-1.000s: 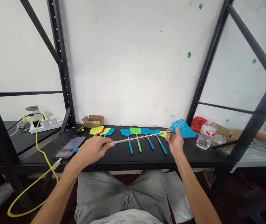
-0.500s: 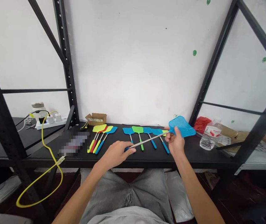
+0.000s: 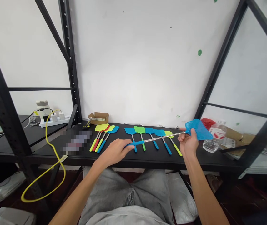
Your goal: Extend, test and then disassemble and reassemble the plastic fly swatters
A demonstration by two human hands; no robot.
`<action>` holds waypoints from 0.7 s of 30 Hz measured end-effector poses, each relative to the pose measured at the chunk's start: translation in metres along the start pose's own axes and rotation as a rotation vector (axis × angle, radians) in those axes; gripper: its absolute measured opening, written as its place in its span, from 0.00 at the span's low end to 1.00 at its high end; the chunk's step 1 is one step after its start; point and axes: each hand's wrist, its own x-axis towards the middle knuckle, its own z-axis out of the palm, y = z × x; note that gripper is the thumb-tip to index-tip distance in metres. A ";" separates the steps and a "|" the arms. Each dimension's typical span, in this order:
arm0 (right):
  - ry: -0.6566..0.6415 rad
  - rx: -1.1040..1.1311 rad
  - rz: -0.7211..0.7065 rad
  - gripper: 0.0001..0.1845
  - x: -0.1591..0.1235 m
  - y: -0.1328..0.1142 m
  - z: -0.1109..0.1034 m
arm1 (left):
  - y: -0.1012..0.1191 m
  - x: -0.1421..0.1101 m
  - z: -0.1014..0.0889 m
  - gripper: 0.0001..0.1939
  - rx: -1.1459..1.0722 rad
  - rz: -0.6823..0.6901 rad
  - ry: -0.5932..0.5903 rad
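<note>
Between my hands a blue fly swatter (image 3: 163,137) with a metal rod is held level above the black table (image 3: 114,159). My left hand (image 3: 118,152) pinches the end of its blue handle. Just below the paddle, my right hand (image 3: 188,141) grips the rod, its thumb against the blue head. Behind it lies a spread row of swatters, including a green one (image 3: 140,129) and a yellow one (image 3: 176,147). Farther left is a tight group with a yellow swatter (image 3: 102,127), a red handle (image 3: 97,145) and a blue swatter (image 3: 113,129).
At the back left stands an open cardboard box (image 3: 98,118). A water bottle (image 3: 214,137) and a red bag (image 3: 207,123) are on the right. A yellow cable (image 3: 51,144) loops over the left front edge. Black posts (image 3: 73,68) frame both sides.
My right hand has moved right with the swatter's head, away from my left hand. More of the blue handle shows beyond my left fingers. The view has shifted slightly.
</note>
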 end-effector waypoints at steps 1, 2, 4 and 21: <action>-0.005 0.001 -0.004 0.23 -0.001 0.000 0.000 | 0.000 0.000 0.000 0.21 -0.007 0.004 0.000; -0.011 0.001 -0.005 0.23 -0.001 0.001 0.000 | 0.000 0.000 -0.001 0.21 -0.014 0.007 0.002; -0.016 0.002 -0.001 0.24 -0.002 0.001 0.000 | 0.001 0.000 -0.003 0.22 -0.024 0.007 0.010; -0.109 -0.045 0.061 0.26 -0.030 0.007 0.032 | 0.019 -0.003 -0.001 0.22 -0.082 0.008 -0.071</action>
